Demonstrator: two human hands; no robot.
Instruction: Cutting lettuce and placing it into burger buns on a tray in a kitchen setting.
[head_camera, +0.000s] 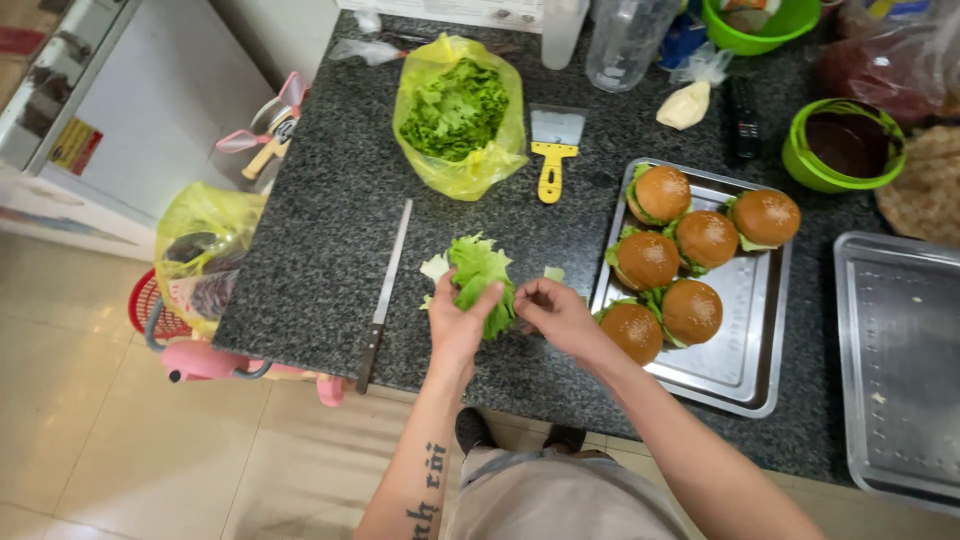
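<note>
My left hand (458, 322) grips a bunch of green lettuce leaves (478, 268) lying on the dark granite counter (320, 230). My right hand (556, 312) pinches the same lettuce from the right side, fingers bent. A long knife (384, 296) lies on the counter just left of my left hand. Right of my right hand sits a metal tray (745, 345) holding several burgers (690, 240) with lettuce under the buns.
A yellow bag of lettuce (458, 115) and a yellow-handled scraper (553, 150) lie farther back. A green bowl of dark sauce (843, 145), a second metal tray (900, 370), a clear jug (625, 40) and a rubbish bag (200, 255) beside the counter's left edge.
</note>
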